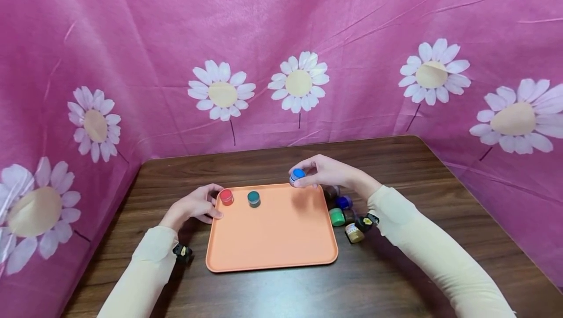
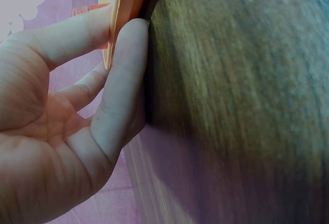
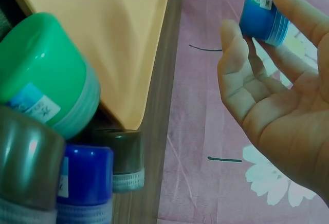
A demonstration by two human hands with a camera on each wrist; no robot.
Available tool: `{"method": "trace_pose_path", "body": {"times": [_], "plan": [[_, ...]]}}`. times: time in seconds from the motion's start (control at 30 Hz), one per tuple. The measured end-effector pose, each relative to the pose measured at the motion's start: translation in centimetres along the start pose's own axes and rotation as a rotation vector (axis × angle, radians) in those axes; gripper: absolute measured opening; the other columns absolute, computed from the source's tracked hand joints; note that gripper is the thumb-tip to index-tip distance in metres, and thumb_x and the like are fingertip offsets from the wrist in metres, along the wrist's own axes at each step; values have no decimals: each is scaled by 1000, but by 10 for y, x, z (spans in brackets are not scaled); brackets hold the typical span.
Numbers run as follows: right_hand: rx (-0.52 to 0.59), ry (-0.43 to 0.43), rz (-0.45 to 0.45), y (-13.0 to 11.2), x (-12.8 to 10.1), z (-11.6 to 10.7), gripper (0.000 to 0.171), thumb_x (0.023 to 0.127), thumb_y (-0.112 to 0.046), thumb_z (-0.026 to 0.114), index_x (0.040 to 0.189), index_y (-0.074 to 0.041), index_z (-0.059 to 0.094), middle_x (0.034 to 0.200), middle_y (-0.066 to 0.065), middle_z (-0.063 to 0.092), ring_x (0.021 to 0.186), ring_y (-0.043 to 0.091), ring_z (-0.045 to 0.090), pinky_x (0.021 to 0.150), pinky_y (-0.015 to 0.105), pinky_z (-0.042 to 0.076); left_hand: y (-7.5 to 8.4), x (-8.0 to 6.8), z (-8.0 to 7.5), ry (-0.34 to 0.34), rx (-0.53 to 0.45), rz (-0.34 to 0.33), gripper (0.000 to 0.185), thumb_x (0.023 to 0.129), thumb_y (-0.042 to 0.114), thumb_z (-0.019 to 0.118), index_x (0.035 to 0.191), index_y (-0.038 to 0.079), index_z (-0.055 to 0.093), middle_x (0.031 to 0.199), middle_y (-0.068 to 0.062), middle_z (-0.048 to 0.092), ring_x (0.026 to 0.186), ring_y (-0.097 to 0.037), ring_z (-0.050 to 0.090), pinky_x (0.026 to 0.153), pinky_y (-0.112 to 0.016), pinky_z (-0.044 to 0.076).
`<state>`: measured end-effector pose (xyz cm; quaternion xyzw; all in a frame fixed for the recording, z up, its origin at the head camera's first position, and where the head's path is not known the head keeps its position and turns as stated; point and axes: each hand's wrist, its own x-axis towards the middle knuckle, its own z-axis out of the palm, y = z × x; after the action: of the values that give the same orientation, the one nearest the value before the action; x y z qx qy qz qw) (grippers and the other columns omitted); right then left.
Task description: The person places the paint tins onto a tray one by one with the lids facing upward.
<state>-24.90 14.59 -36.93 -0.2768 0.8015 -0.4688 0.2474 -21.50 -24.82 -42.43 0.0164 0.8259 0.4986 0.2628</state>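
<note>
My right hand (image 1: 325,170) pinches a small blue paint jar (image 1: 297,175) between thumb and fingers, over the far right part of an orange tray (image 1: 272,240). In the right wrist view the blue jar (image 3: 262,18) shows a label on its side. At the tray's left edge my left hand (image 1: 195,204) grips the rim, and the left wrist view has the tray edge (image 2: 128,13) between thumb and finger. Two jars stand on the tray near its far side: a red paint jar (image 1: 226,197) beside the left fingers and a dark green paint jar (image 1: 253,199) to its right.
Right of the tray several paint jars lie close together: a bright green jar (image 1: 337,217), a dark blue jar (image 1: 344,202), a gold jar (image 1: 354,233) and brown ones. A pink flowered cloth (image 1: 264,25) hangs behind and beside the wooden table (image 1: 281,293).
</note>
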Motion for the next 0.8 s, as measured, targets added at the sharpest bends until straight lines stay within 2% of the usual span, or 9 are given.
{"method": "trace_pose_path", "body": {"times": [0.1, 0.33, 0.43, 0.53, 0.63, 0.8], "plan": [[23, 5, 8, 2, 4, 1, 46, 90, -32, 79, 132, -15, 67, 108, 6, 75, 97, 48, 60, 70, 44, 54, -1, -1, 0, 2, 1, 10, 78, 77, -10, 80, 143, 1, 41, 95, -16, 60, 72, -20, 67, 61, -38, 61], [48, -10, 26, 8, 14, 2, 49, 91, -30, 78, 135, -12, 64, 111, 11, 74, 104, 50, 59, 79, 54, 54, 0, -1, 0, 4, -10, 8, 78, 76, -11, 80, 143, 1, 41, 94, -16, 58, 73, -20, 67, 62, -39, 62], [82, -2, 35, 8, 18, 1, 49, 91, -27, 78, 134, -9, 64, 105, 9, 73, 97, 45, 60, 77, 46, 54, 0, 0, 0, 5, -6, 6, 78, 76, -11, 80, 143, 1, 41, 94, -15, 58, 73, -20, 67, 62, -39, 62], [153, 18, 47, 8, 23, 1, 47, 91, -23, 79, 132, -5, 63, 96, 6, 69, 84, 32, 60, 72, 35, 53, 1, 0, -1, 7, -6, 5, 79, 75, -11, 80, 143, 1, 41, 94, -16, 58, 73, -21, 67, 63, -39, 62], [195, 14, 56, 8, 27, 2, 48, 91, -20, 79, 133, -2, 62, 91, 6, 66, 76, 22, 57, 69, 30, 52, 0, 1, -1, 6, -6, 5, 79, 76, -11, 80, 143, 1, 41, 94, -16, 58, 73, -20, 67, 62, -40, 62], [151, -22, 37, 13, 35, 8, 54, 91, -19, 78, 136, 4, 59, 99, 11, 71, 85, 25, 61, 72, 33, 54, -1, 1, 0, 1, -2, 6, 79, 76, -11, 80, 143, 1, 40, 94, -15, 59, 71, -19, 67, 62, -39, 61]]}}
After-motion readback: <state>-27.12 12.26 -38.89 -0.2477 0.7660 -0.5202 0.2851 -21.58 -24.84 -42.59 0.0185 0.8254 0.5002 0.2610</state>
